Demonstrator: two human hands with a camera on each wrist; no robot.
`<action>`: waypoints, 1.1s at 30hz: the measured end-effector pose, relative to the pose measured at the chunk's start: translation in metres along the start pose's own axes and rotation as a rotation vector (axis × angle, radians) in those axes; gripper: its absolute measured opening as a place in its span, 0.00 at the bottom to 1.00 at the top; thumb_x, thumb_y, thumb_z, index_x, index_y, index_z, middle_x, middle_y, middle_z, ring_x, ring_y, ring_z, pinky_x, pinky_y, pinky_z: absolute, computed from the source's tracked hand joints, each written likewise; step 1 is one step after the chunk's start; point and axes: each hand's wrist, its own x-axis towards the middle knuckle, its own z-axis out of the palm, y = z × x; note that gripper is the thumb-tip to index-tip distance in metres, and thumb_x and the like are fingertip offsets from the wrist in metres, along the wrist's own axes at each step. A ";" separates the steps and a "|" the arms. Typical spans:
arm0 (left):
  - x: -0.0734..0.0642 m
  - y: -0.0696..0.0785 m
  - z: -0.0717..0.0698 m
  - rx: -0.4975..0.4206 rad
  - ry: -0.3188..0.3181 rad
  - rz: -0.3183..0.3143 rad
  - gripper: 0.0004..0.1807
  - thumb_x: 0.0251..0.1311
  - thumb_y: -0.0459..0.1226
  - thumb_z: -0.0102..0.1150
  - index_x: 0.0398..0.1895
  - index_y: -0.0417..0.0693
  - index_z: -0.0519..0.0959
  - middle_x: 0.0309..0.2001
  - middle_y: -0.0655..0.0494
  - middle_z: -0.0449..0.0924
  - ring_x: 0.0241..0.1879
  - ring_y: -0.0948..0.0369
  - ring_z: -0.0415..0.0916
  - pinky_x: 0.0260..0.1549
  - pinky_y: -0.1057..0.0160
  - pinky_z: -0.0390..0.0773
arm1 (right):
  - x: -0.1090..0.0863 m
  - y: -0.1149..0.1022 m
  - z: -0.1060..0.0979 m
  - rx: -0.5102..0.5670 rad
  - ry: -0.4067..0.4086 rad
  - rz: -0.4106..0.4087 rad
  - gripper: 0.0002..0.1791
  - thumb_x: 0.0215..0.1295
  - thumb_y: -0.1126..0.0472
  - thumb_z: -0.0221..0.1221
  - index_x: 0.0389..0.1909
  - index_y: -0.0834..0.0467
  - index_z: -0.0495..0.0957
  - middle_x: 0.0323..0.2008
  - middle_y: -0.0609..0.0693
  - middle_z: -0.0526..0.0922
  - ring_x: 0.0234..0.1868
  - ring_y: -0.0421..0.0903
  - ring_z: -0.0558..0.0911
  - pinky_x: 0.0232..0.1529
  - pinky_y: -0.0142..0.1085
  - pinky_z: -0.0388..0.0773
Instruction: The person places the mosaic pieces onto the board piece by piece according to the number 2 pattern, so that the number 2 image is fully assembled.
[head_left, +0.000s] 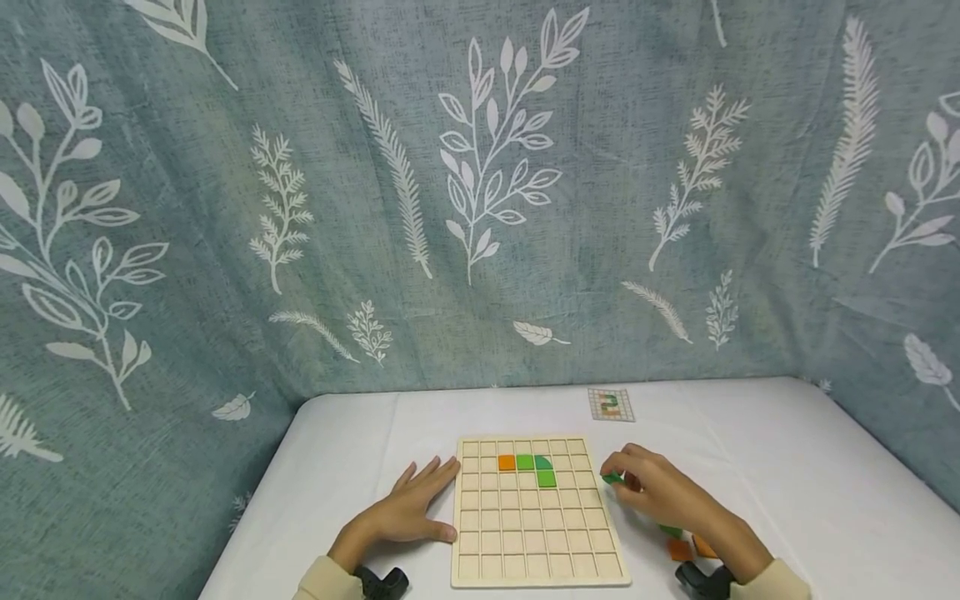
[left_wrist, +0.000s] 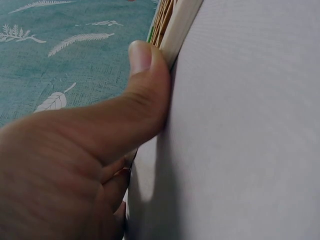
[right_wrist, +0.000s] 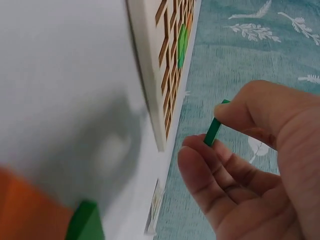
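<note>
A light wooden grid board (head_left: 536,543) lies on the white table. My left hand (head_left: 411,508) rests at its left edge, fingers spread and thumb against the side. Beyond the board's right edge, my right hand (head_left: 663,490) pinches a small dark green tile (right_wrist: 215,129) between thumb and fingers; its thin edge shows in the right wrist view. Near the board's far side sit an orange square tile (head_left: 507,462), a green square tile (head_left: 525,462) and a darker green tile with a rounded corner (head_left: 543,462) in a row. Another green square tile (head_left: 547,478) sits in the row below.
Loose orange tiles (head_left: 679,550) and a green tile (head_left: 670,530) lie beneath my right forearm, partly hidden by it. A small card with a coloured grid pattern (head_left: 611,405) lies behind the board. A leaf-patterned curtain (head_left: 480,333) hangs along the table's back.
</note>
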 end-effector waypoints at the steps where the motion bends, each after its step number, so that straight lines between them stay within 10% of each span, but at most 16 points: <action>1: 0.000 0.000 0.000 0.002 0.000 -0.002 0.60 0.49 0.62 0.69 0.80 0.46 0.51 0.80 0.48 0.48 0.81 0.45 0.40 0.76 0.37 0.31 | 0.001 -0.001 0.001 0.005 0.000 -0.007 0.09 0.66 0.67 0.62 0.45 0.57 0.82 0.36 0.42 0.77 0.30 0.29 0.71 0.27 0.27 0.74; 33: 0.001 0.004 0.001 0.015 0.012 -0.040 0.61 0.47 0.61 0.70 0.80 0.46 0.52 0.80 0.48 0.49 0.80 0.46 0.42 0.76 0.37 0.32 | 0.044 -0.035 0.038 0.041 -0.153 -0.131 0.10 0.67 0.66 0.62 0.47 0.57 0.84 0.42 0.44 0.81 0.38 0.32 0.74 0.35 0.26 0.77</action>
